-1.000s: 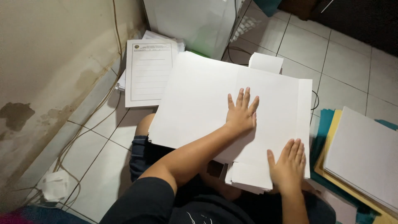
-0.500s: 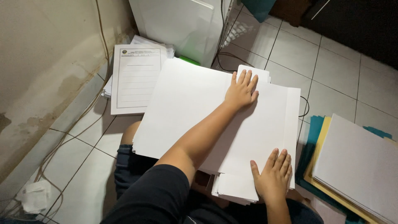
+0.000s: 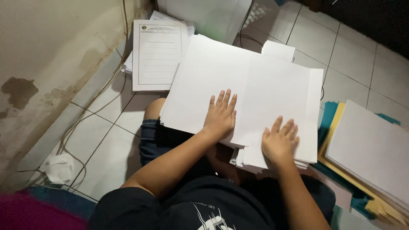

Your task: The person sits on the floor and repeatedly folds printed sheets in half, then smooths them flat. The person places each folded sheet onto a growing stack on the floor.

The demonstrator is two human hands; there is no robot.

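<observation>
— What do we have under our hands?

— A big stack of white paper resting on our lap, spreading out over our knees toward the far side. Our left hand lies flat on it near the middle, fingers spread and straight, palm down. Our right hand lies flat too, at the near right part of the stack, fingers stretched out. Neither hand grips a sheet; both just press on the top page.

— And the edges of the stack?

— At the near right corner we see the sheets fanned a little below our right hand, so the pile is not squared up there.

— What lies around us?

— To the far left, on the tiled floor, we have a pile of lined forms, just beside the stack. On the right sits another pile of white sheets on yellow and teal folders. Along the left wall run thin cables, with a crumpled tissue near them.
</observation>
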